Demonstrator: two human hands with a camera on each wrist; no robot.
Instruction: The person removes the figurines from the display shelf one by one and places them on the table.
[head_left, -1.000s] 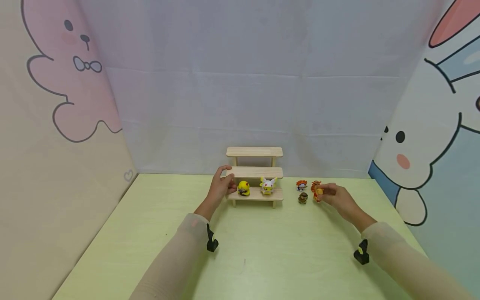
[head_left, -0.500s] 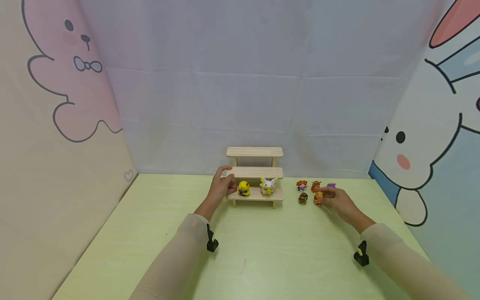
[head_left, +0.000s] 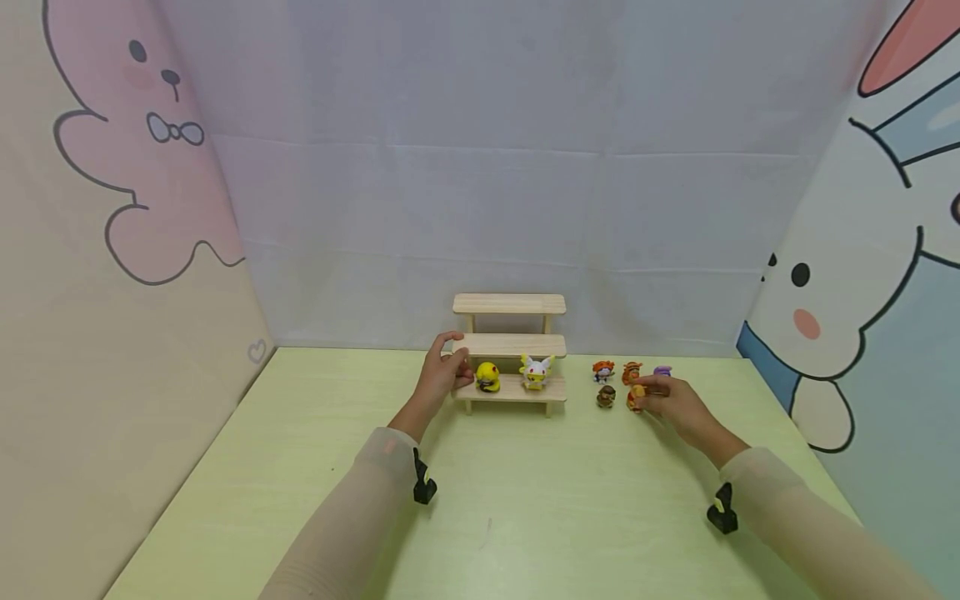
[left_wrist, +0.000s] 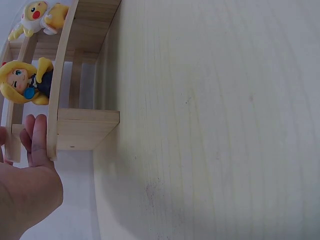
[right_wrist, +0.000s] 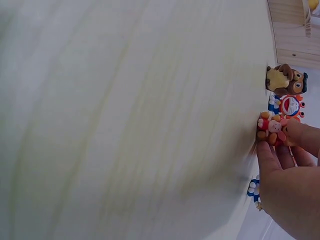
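My left hand (head_left: 442, 368) grips the left end of the three-tier wooden shelf (head_left: 517, 343). In the left wrist view its fingertips touch the board ends. On the lowest tier sit a yellow-haired figurine (left_wrist: 25, 82) nearest that hand and a white-and-yellow figurine (head_left: 536, 372) farther right. To the right of the shelf, my right hand (head_left: 678, 408) pinches an orange figurine (head_left: 636, 397) low over the table, apparently standing on it. In the right wrist view a small pink face in red shows on the orange figurine's front. The hand hides part of it.
Around the held figurine stand a brown owl figurine (right_wrist: 285, 80), a red-and-blue figurine (head_left: 603, 372), an orange-brown one (head_left: 632, 372) and a purple-topped one (head_left: 662, 371). The pale green table (head_left: 525, 500) meets a cloth backdrop (head_left: 420, 200) behind the shelf.
My right hand has lowered the orange figurine toward the table, slightly nearer me, uncovering the orange-brown and purple-topped figurines behind. It has hardly moved in the last half second. The left hand stays put.
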